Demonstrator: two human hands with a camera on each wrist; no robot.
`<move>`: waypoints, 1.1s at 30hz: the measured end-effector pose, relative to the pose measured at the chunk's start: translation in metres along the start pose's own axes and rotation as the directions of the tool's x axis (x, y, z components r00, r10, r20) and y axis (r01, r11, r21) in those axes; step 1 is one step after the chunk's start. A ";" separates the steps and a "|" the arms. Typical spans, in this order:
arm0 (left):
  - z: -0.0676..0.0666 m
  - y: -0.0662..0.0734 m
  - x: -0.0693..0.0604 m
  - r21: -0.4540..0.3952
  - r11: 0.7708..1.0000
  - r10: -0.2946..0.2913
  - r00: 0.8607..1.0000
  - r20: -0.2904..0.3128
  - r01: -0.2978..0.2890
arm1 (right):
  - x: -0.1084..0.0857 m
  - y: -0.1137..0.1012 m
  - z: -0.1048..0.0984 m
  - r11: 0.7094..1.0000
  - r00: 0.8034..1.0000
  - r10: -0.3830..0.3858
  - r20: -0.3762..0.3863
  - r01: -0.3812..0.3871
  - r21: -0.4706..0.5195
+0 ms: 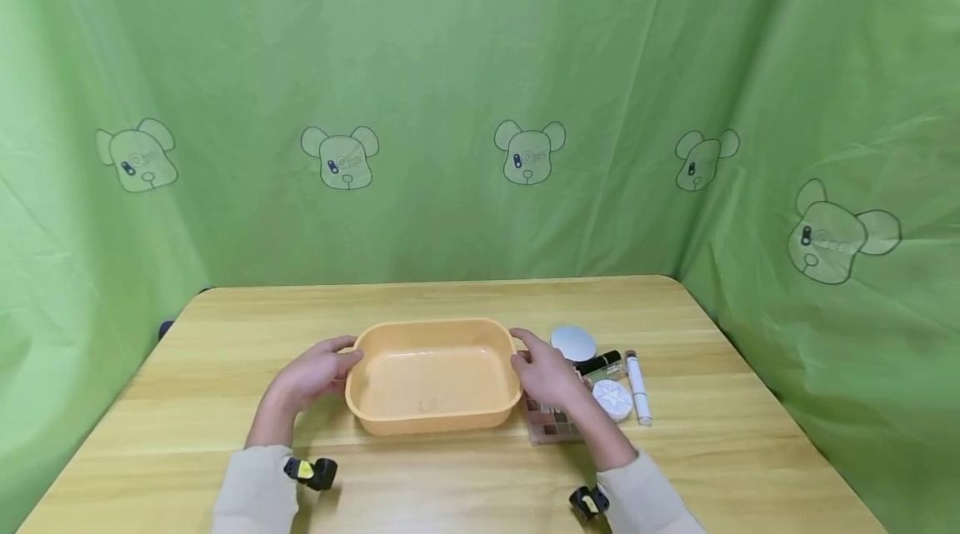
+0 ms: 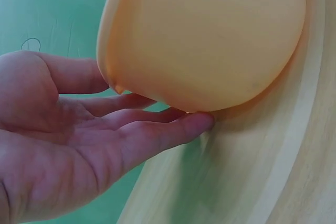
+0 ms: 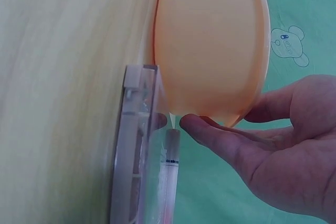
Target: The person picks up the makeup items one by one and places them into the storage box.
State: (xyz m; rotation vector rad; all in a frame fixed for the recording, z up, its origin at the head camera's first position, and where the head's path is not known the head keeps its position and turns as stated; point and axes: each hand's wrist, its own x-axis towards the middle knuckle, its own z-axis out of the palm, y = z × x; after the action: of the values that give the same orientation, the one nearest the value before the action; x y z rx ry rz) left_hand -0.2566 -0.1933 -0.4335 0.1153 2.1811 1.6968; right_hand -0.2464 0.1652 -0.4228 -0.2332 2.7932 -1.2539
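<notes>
An orange basin (image 1: 433, 376) is clasped at opposite ends between thumb and fingers of the left hand (image 1: 318, 372) and right hand (image 1: 547, 371), probably for balance, on or just above the wooden table (image 1: 450, 480), beside a makeup palette (image 1: 553, 429).

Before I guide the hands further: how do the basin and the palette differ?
The basin is plain pale orange; the palette shows dark and pinkish squares.
The basin is larger and deep; the palette is smaller and flat.
The left hand and right hand hold the basin's ends; neither grips the palette.
Both are close to the right hand.
</notes>
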 end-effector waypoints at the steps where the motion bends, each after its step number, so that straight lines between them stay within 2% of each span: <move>1: -0.001 0.000 0.000 -0.005 1.000 0.005 1.000 0.001 -0.005 | 0.000 0.000 0.000 1.000 1.000 -0.001 0.002 0.001 0.003; 15: -0.005 -0.008 0.002 -0.040 0.999 0.025 0.999 0.044 -0.024 | 0.001 0.001 0.000 1.000 1.000 0.001 0.000 -0.001 0.002; 33: -0.008 -0.011 0.006 -0.052 0.998 0.036 0.999 0.035 -0.034 | 0.001 0.000 0.000 1.000 1.000 -0.006 0.003 0.006 0.010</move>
State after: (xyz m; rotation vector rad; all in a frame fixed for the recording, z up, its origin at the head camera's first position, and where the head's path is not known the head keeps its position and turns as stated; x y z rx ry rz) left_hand -0.2629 -0.2023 -0.4431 0.1703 2.1200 1.7551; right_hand -0.2475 0.1651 -0.4229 -0.2424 2.7852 -1.2672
